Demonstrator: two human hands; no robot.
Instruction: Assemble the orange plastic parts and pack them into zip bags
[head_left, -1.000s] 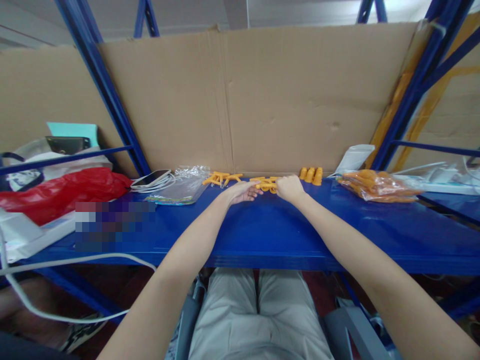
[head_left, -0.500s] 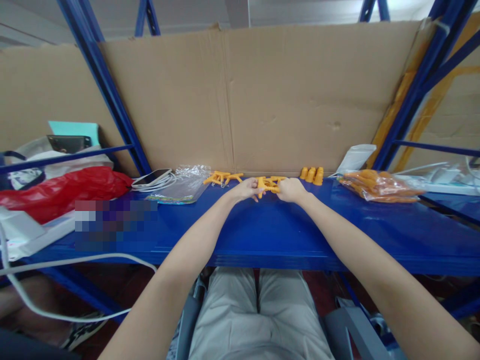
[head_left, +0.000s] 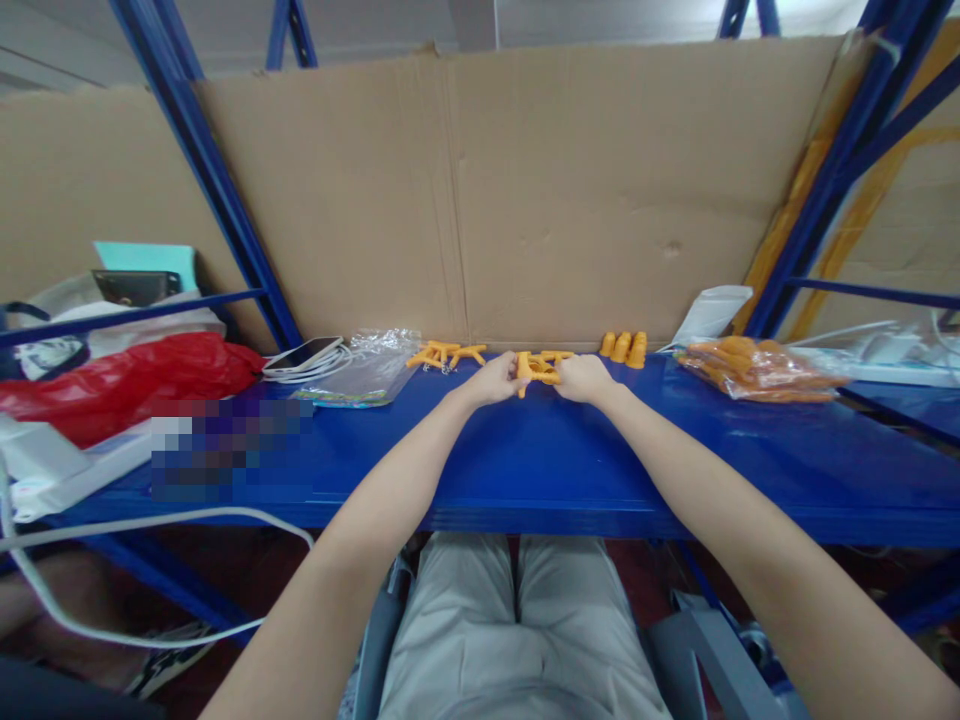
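Note:
Between my hands, over the back part of the blue tabletop (head_left: 555, 470), is an orange branched plastic piece (head_left: 534, 369). My left hand (head_left: 497, 379) is closed on its left end, the thumb and fingers pinching it. My right hand (head_left: 583, 378) is closed round its right end, which the fingers hide. More orange plastic lies just behind the held piece; I cannot tell whether it is joined to it. To the left rest several orange branched pieces (head_left: 442, 355) with small metal rings. Orange cone-shaped pieces (head_left: 623, 349) stand to the right of my right hand.
Left of the hands lie a clear plastic bag (head_left: 367, 370), a phone (head_left: 315, 351) on a coiled white cable, and a red bag (head_left: 142, 385). A bag of orange parts (head_left: 757, 370) is on the right. A cardboard sheet (head_left: 570, 200) walls off the back.
My left hand's fingers have curled in more tightly around the left end of the orange piece. My right hand stays almost where it was.

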